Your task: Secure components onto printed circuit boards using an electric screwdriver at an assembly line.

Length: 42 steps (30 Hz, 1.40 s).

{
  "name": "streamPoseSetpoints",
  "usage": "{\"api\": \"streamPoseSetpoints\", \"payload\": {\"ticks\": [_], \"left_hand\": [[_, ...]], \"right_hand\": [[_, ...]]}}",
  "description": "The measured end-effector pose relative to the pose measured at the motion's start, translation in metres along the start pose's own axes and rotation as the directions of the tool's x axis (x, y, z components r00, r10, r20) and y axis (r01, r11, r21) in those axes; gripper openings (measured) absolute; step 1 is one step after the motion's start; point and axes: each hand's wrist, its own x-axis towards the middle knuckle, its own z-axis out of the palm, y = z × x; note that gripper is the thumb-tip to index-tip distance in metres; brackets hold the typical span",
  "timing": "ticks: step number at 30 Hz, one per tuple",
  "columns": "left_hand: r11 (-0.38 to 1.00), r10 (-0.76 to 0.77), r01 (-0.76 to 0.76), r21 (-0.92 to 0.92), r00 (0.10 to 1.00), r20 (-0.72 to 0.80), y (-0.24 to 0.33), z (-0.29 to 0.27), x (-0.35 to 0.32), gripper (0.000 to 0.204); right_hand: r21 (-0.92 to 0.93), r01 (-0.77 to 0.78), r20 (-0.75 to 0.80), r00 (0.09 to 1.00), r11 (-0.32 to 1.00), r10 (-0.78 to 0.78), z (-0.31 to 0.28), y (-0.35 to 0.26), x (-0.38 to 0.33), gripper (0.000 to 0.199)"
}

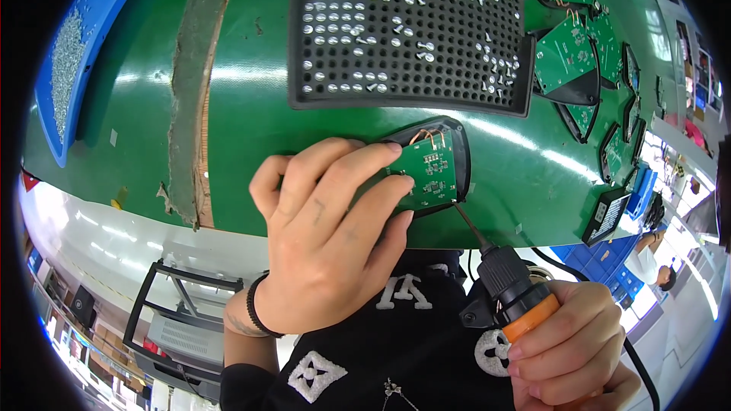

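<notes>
A green circuit board (428,170) lies in a black plastic housing (461,154) near the front edge of the green conveyor belt (251,99). My left hand (331,236) presses down on the board and housing, fingers spread over its left side. My right hand (567,346) grips a black and orange electric screwdriver (512,289). Its thin bit touches the lower right corner of the board.
A black perforated tray (411,27) dotted with several screws sits behind the board. Several more boards in black housings (567,65) line the belt to the right. A blue bin of screws (76,53) stands far left. A torn strip (190,99) runs across the belt.
</notes>
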Motion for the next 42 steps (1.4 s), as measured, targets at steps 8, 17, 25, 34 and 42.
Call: {"api": "streamPoseSetpoints", "payload": {"ticks": [8,17,25,34,42], "left_hand": [[0.998,-0.001,-0.004,-0.071,0.998,-0.068,-0.002,0.006,-0.003,0.033],[0.983,-0.18,0.183,-0.007,0.96,-0.216,-0.002,-0.012,-0.016,0.039],[0.967,-0.246,0.256,0.01,0.94,-0.238,-0.01,-0.012,-0.02,0.04],[0.962,-0.267,0.271,-0.014,0.937,-0.224,-0.01,-0.011,-0.02,0.038],[0.961,-0.274,0.276,-0.022,0.934,-0.228,-0.009,-0.012,-0.02,0.038]], "right_hand": [[-0.065,-0.119,0.096,0.987,0.991,0.125,0.005,-0.003,0.016,0.035],[0.145,-0.036,0.127,0.992,0.989,0.017,0.0,0.01,0.077,0.03],[0.072,-0.215,0.151,0.968,0.974,0.202,0.01,0.031,0.087,0.031],[0.175,-0.255,0.146,0.962,0.951,0.231,0.016,0.036,0.093,0.033],[0.107,-0.301,0.122,0.95,0.947,0.288,0.011,0.034,0.088,0.035]]}}
